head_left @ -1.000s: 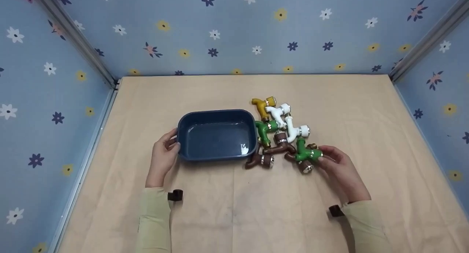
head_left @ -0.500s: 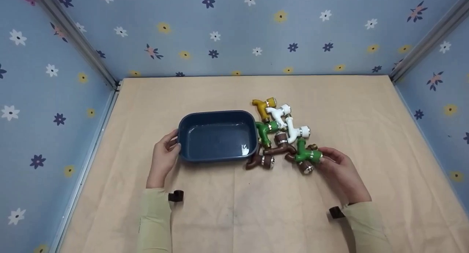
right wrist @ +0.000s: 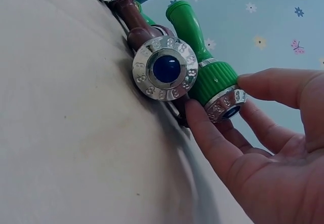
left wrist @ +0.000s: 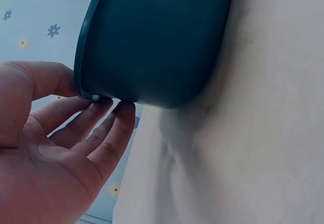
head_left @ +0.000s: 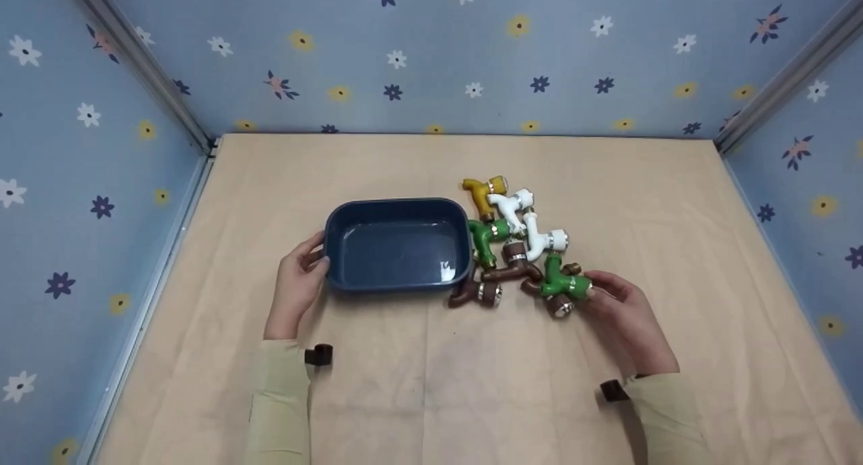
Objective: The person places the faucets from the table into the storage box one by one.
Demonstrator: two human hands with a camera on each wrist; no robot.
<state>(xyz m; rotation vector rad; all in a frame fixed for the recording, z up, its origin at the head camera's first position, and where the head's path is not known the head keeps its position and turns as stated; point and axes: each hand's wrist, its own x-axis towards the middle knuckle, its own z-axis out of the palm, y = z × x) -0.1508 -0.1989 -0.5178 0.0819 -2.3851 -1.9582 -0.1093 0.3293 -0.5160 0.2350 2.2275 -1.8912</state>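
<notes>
My left hand (head_left: 296, 286) holds the left end of a dark blue rectangular basin (head_left: 398, 253). In the left wrist view the thumb is at the rim and the fingertips sit just under the lip of the basin (left wrist: 157, 41). On the other side, my right hand (head_left: 627, 317) pinches the ribbed knob of a green faucet (head_left: 556, 280) between thumb and fingers. That green faucet (right wrist: 217, 82) overlaps a brown faucet (head_left: 559, 306), whose silver knob with a blue centre faces the right wrist view; one fingertip is right beside this knob (right wrist: 166, 68).
Against the basin's right side lie a second green faucet (head_left: 485, 239), a yellow faucet (head_left: 480, 192), white faucets (head_left: 516, 205) and two more brown faucets (head_left: 516, 269). Beige cloth (head_left: 377, 397) covers the table; flowered blue panels (head_left: 431, 60) enclose it on three sides.
The head view shifts slightly. Both hands, the basin and the faucets keep their places relative to each other.
</notes>
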